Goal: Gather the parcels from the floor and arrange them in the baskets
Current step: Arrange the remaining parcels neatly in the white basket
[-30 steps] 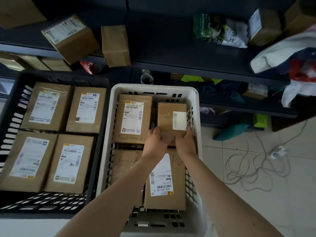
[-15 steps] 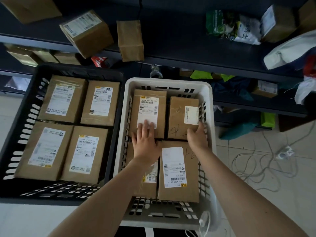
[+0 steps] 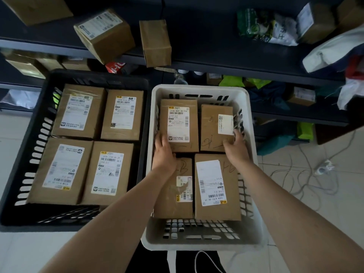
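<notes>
The small brown cardboard parcel with the square white label lies in the far right corner of the white plastic basket, close to the slotted wall. My right hand holds its near right corner, thumb on top and fingers going down between the parcel and the wall. My left hand lies with rather straight fingers along the left side of the brown cardboard parcel with the long white label, which is just beside the small one; I cannot tell where the left thumb is. Two larger brown parcels fill the near half of this basket, touching the far pair. I think the arranging here is nearly done, only the last squaring remains. The danger, in my judgement, is the narrow place on the right. If I push sideways, my fingers may be squeezed against the wall. If I push towards me, a far parcel may climb on the edge of a near one and sit tilted. The black plastic basket on the left holds four labelled parcels. Behind is a dark shelf with loose boxes, and a white cable lies on the tiled floor.
</notes>
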The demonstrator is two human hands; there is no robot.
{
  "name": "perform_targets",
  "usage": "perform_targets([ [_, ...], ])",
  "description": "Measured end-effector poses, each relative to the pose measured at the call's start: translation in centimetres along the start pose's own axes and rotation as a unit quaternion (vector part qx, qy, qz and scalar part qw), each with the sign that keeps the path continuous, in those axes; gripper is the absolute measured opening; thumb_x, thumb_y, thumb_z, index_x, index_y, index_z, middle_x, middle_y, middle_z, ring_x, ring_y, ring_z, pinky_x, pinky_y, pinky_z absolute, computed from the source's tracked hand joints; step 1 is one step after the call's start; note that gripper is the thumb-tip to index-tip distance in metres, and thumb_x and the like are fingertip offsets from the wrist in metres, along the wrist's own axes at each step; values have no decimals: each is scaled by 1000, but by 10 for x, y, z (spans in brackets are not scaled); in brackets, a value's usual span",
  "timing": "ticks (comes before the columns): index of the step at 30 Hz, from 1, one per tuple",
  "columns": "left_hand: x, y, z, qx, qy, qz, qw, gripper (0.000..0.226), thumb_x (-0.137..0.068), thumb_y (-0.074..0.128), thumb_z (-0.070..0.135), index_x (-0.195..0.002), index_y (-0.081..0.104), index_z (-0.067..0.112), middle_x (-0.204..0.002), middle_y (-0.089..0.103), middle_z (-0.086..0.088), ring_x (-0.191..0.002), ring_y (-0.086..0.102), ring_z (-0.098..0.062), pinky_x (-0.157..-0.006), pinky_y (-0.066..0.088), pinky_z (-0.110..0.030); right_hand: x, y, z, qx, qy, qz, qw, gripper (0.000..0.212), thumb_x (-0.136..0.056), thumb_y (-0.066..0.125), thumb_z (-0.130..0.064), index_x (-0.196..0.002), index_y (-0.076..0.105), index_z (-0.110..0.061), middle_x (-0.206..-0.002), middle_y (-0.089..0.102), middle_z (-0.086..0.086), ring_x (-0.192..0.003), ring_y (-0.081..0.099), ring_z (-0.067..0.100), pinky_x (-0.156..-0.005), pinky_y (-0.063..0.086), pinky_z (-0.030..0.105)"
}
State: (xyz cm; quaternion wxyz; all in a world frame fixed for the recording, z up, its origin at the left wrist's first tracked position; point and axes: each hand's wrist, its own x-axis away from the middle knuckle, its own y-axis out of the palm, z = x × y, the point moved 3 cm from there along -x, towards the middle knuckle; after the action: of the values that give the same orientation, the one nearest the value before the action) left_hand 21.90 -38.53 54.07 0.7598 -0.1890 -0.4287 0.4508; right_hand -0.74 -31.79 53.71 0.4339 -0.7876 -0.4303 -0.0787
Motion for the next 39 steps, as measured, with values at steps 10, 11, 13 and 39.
perform_targets([
  [10, -13, -3, 11, 57, 15, -12, 998, 36, -102, 40, 23, -138, 35, 21, -162, -4, -10, -141, 32, -35, -105, 39, -38, -2, 4, 9, 21, -31, -2, 999, 62, -102, 49, -15, -155, 22, -31, -159, 30, 3, -120, 52, 22, -64, 43, 19],
  [11, -13, -3, 12, 42, 20, -8, 999, 34, -103, 41, 21, -136, 36, 18, -162, -4, -11, -140, 33, -35, -106, 38, -38, -3, 4, 10, 24, -31, -3, 999, 61, -102, 48, -14, -155, 23, -31, -159, 29, 3, -126, 50, 23, -61, 40, 16],
  [13, -14, -3, 12, 18, 30, -10, 999, 32, -103, 42, 19, -134, 36, 15, -162, -5, -12, -140, 34, -35, -108, 37, -38, -5, 3, 13, 22, -29, -10, 999, 61, -102, 48, -14, -155, 23, -32, -160, 27, 2, -134, 44, 23, -65, 38, 12],
  [39, 117, 38, -31, -8, -119, -65, 991, 98, -86, 69, 33, -154, -1, 21, -160, -10, -6, -148, 0, -31, -115, 25, -55, 77, 12, 49, -30, 27, 30, 999, 66, -102, 43, -42, -156, 15, -19, -153, 40, 10, -134, 45, 33, -103, 41, 43],
])
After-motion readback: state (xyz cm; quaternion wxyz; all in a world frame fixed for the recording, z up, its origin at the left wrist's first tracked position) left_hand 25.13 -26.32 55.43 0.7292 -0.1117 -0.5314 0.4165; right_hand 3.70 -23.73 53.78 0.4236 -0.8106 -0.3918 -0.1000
